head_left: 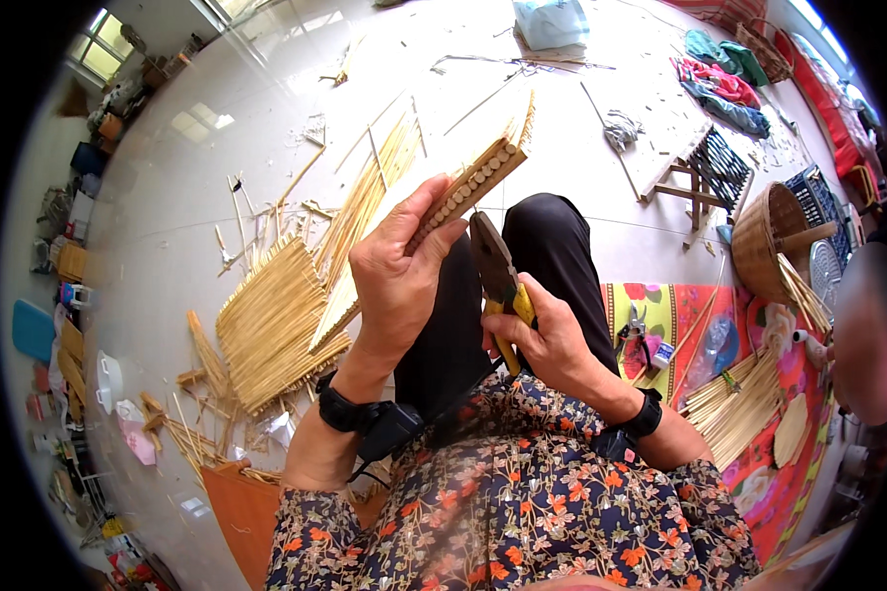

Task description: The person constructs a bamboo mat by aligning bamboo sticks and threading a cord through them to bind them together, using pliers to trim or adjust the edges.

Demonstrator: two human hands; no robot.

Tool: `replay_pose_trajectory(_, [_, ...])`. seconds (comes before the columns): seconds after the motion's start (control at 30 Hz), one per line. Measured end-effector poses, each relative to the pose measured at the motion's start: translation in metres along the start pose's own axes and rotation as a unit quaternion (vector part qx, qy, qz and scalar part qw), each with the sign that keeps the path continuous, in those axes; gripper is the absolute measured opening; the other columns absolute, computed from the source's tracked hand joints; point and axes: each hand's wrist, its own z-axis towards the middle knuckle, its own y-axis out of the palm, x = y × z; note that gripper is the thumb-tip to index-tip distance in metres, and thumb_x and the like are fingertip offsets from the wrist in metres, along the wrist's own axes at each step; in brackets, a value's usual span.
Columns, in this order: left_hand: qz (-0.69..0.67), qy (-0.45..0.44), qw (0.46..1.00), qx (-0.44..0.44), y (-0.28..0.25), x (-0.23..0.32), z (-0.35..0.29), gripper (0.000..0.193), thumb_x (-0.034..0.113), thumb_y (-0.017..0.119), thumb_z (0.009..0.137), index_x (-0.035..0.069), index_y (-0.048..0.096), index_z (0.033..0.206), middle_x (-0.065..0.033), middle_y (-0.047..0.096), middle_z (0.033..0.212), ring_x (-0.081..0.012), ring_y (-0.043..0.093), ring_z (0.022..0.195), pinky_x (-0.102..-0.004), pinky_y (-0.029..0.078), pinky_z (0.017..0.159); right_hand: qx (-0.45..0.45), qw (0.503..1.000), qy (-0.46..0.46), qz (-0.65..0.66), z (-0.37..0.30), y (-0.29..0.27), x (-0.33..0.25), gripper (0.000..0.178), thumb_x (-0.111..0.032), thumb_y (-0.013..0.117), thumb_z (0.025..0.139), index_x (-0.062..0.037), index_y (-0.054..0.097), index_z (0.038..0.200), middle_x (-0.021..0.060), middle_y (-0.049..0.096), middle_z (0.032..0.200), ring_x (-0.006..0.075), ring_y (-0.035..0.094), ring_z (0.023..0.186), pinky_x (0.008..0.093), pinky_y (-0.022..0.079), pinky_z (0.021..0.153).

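My left hand (pixel 401 268) grips a panel of thin wooden sticks (pixel 488 172) by its edge, fingers and thumb on either side. A row of round stick ends shows along that edge, and the panel tilts up and away to the right. My right hand (pixel 552 340) is closed round the yellow handles of a pair of pliers (pixel 493 261). The pliers' dark jaws point up, close below the panel's edge; whether they touch it I cannot tell. Both hands are above my lap.
A woven stick mat (pixel 276 325) and loose sticks (pixel 384 167) lie on the floor at left. On the floral cloth (pixel 650 295) at right are cutters (pixel 637 330) and a stick bundle (pixel 744 409). A wicker basket (pixel 759 231) and a folding stool (pixel 695 187) stand beyond.
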Motion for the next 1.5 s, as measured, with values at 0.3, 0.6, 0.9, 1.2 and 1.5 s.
replay_pose_trajectory(0.3, [0.000, 0.005, 0.989, 0.149, -0.018, -0.015, 0.036, 0.043, 0.016, 0.074, 0.098, -0.008, 0.065, 0.132, -0.0110, 0.077, 0.110, -0.0115, 0.069, 0.093, -0.0271, 0.057, 0.083, -0.099, 0.994, 0.053, 0.008, -0.022, 0.016, 0.063, 0.031, -0.010, 0.067, 0.100, -0.0009, 0.056, 0.127, 0.0068, 0.068, 0.092, 0.0119, 0.067, 0.085, 0.0298, 0.056, 0.077])
replay_pose_trajectory(0.6, [-0.031, -0.015, 0.992, 0.119, -0.028, -0.020, 0.029, 0.045, 0.016, 0.073, 0.099, -0.007, 0.062, 0.136, -0.0118, 0.075, 0.117, -0.0126, 0.068, 0.103, -0.0256, 0.055, 0.092, -0.194, 0.975, 0.093, 0.052, -0.018, -0.028, 0.037, 0.058, -0.013, 0.066, 0.098, -0.0023, 0.042, 0.150, 0.0135, 0.058, 0.145, 0.0184, 0.059, 0.122, 0.0348, 0.049, 0.104])
replay_pose_trajectory(0.9, [-0.050, -0.035, 0.994, 0.090, -0.038, -0.009, 0.020, 0.047, 0.013, 0.074, 0.098, -0.009, 0.060, 0.138, -0.0125, 0.072, 0.122, -0.0126, 0.067, 0.107, -0.0264, 0.054, 0.097, 0.110, 0.938, 0.066, 0.321, -0.050, -0.097, 0.038, 0.041, -0.017, 0.059, 0.104, -0.0016, 0.046, 0.139, 0.0098, 0.063, 0.111, 0.0212, 0.070, 0.094, 0.0397, 0.064, 0.082])
replay_pose_trajectory(1.2, [0.073, -0.010, 0.996, 0.056, -0.027, 0.023, -0.011, 0.040, 0.010, 0.077, 0.095, -0.001, 0.068, 0.132, -0.0078, 0.077, 0.104, -0.0097, 0.069, 0.097, -0.0266, 0.057, 0.087, 0.177, 0.838, 0.367, -0.362, -0.080, -0.251, 0.314, 0.026, -0.018, 0.066, 0.094, 0.0056, 0.065, 0.103, 0.0165, 0.071, 0.083, 0.0241, 0.069, 0.069, 0.0415, 0.056, 0.060])
replay_pose_trajectory(1.5, [0.173, 0.094, 0.980, -0.025, -0.015, 0.029, -0.036, 0.048, -0.002, 0.081, 0.082, 0.001, 0.069, 0.128, -0.0183, 0.075, 0.114, -0.0297, 0.075, 0.101, -0.0349, 0.061, 0.087, 0.160, 0.826, 0.432, -0.324, -0.178, -0.197, 0.421, 0.047, -0.023, 0.076, 0.084, 0.0100, 0.066, 0.116, 0.0357, 0.068, 0.115, 0.0486, 0.067, 0.111, 0.0521, 0.053, 0.094])
